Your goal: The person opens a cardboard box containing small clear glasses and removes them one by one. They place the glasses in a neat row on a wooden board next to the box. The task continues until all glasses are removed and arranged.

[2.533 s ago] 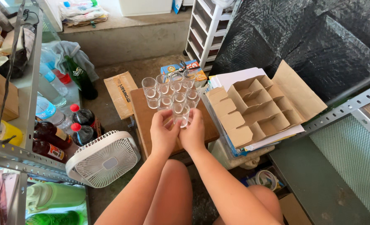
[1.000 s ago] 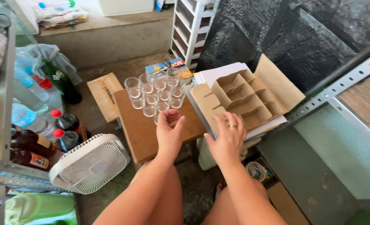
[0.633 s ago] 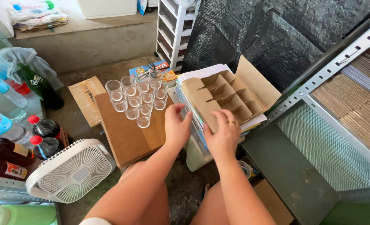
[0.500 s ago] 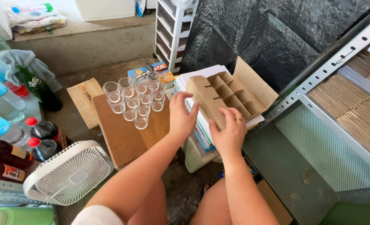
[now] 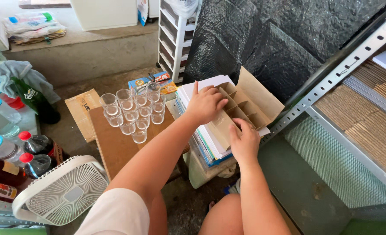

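white round slatted fan [image 5: 62, 194] nearest, lower left. right hand [image 5: 244, 142] grips the near edge of the brown cardboard divider insert with open cells [image 5: 240, 109]; left hand [image 5: 205, 103] lies fingers spread, clasping its far-left corner. the insert rests on a stack of white papers and books [image 5: 210, 143]. to the left, a cluster of small clear drinking glasses [image 5: 132, 111] stands on the brown board worktop [image 5: 110, 143]. behind: white drawer rack [image 5: 171, 30], black plastic sheeting [image 5: 267, 39].
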